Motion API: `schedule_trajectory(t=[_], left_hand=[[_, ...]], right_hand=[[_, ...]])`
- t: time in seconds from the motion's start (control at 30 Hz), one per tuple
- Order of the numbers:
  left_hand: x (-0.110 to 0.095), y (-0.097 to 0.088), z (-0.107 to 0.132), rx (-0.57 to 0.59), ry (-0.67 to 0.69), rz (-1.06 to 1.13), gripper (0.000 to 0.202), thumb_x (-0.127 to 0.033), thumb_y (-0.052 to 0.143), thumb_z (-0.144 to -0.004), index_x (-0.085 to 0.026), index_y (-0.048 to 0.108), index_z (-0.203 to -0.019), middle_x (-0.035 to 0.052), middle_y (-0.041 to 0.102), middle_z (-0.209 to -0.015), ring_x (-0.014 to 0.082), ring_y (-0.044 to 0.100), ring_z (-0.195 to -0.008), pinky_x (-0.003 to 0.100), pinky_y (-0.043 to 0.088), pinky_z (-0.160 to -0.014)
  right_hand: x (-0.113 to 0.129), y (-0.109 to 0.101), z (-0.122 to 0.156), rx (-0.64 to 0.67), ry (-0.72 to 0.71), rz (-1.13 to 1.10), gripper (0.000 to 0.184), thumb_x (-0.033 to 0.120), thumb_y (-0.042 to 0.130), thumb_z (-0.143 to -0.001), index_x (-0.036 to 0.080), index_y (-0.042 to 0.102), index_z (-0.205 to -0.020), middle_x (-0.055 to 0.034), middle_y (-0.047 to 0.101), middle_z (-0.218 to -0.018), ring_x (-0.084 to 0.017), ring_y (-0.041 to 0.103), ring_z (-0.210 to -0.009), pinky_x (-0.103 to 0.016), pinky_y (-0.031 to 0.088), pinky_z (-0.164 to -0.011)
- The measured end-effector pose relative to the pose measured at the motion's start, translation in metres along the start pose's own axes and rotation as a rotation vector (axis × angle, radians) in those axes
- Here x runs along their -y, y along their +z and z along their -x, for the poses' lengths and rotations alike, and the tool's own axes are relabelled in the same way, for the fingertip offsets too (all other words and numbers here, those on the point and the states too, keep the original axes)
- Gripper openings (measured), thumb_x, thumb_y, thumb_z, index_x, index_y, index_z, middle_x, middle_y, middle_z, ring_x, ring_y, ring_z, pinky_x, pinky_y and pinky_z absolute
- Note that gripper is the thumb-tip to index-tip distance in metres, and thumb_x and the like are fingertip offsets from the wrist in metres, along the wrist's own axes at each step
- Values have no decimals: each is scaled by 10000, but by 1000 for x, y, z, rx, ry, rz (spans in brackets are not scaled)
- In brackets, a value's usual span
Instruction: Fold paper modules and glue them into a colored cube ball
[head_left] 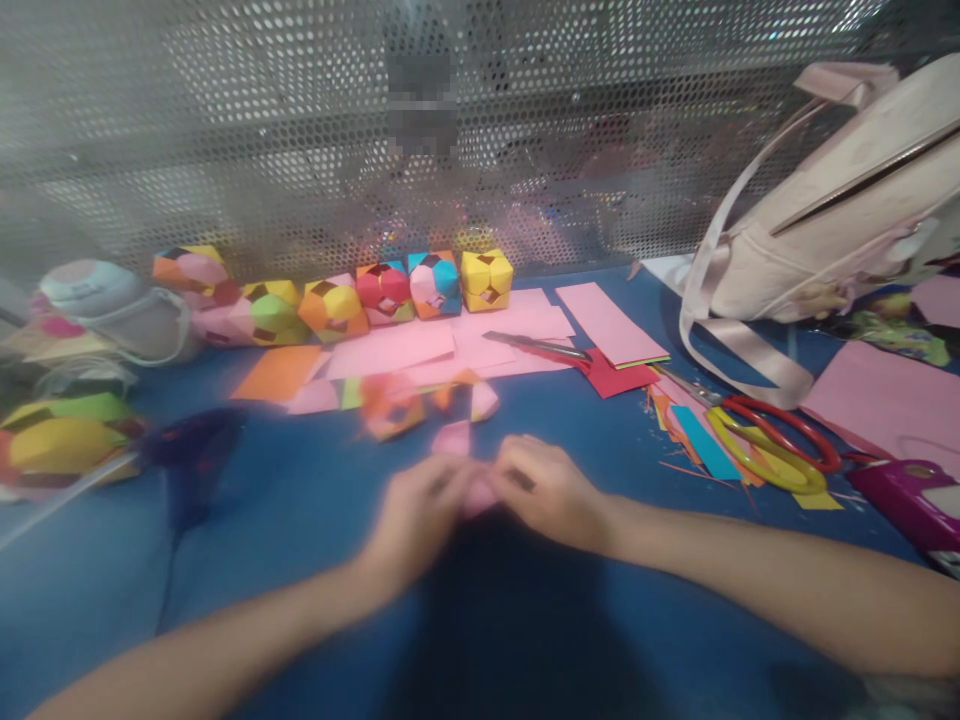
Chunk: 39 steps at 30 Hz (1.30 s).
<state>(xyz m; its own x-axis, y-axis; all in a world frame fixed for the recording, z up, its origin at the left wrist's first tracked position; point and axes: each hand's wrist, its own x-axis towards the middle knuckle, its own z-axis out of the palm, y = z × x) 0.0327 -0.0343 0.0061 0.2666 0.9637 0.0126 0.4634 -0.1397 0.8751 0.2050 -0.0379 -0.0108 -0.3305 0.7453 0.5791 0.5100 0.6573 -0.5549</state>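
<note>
A small piece of pink paper [478,494] is pinched between my two hands, low over the blue table. My left hand [424,505] grips its left side and my right hand [546,490] its right side; both hands are closed. Fingers cover much of the paper, so its folds cannot be made out. Just beyond lies another small pink paper piece [453,438]. Farther back, slightly left, sits a blurred orange folded paper piece [394,408], with a smaller orange and pink one [484,401] beside it.
Several colourful paper balls [384,293] line the perforated metal panel [300,150]. Pink sheets [420,350] lie before them. Scissors [765,450], paper strips [705,440] and a pale bag [825,220] are on the right. A dark glue gun [187,455] stands left, its cord trailing forward.
</note>
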Motion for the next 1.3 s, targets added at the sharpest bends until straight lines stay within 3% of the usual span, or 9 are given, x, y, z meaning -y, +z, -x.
schedule_trajectory(t=[0.17,0.33,0.53,0.7,0.97,1.3], left_hand=[[2,3,-1,13,-52,99,202,-338,571,-810,-178,695,-795,16,704,-762,134,612,-665,210,471,-604],[1,3,-1,44,-86,187,237,-356,553,-819,-205,677,-953,29,708,-955,166,641,-861,247,491,-754],[2,1,-1,32,-45,58,237,-334,519,-837,-177,689,-783,3,687,-758,138,595,-686,215,466,-619],[2,2,-2,67,27,16,214,-276,505,-842,-172,679,-772,2,689,-730,127,590,-649,203,469,-605],[5,2,-2,112,109,13,209,-261,509,-848,-172,685,-779,9,698,-726,125,611,-654,197,476,-612],[2,2,-2,83,45,34,197,-261,516,-833,-167,668,-749,11,695,-729,128,612,-659,202,484,-614]], right_hand=[[0,-1,0,4,32,-24,278,200,478,-891,200,419,-620,26,479,-574,-107,440,-550,-244,334,-567],[0,-1,0,-17,72,-31,286,200,473,-889,197,418,-608,30,462,-569,-100,434,-542,-241,347,-565],[4,-5,-2,21,113,-107,176,231,496,-876,188,505,-706,14,517,-639,-105,465,-577,-247,393,-604],[5,-7,-3,37,143,-152,159,191,446,-890,185,529,-755,-6,551,-698,-118,510,-643,-257,416,-646],[3,-5,0,4,40,-117,172,177,466,-885,187,511,-720,5,539,-642,-111,499,-595,-252,403,-603],[6,-9,-4,56,115,-181,165,181,463,-873,197,482,-710,17,511,-643,-102,477,-588,-232,406,-581]])
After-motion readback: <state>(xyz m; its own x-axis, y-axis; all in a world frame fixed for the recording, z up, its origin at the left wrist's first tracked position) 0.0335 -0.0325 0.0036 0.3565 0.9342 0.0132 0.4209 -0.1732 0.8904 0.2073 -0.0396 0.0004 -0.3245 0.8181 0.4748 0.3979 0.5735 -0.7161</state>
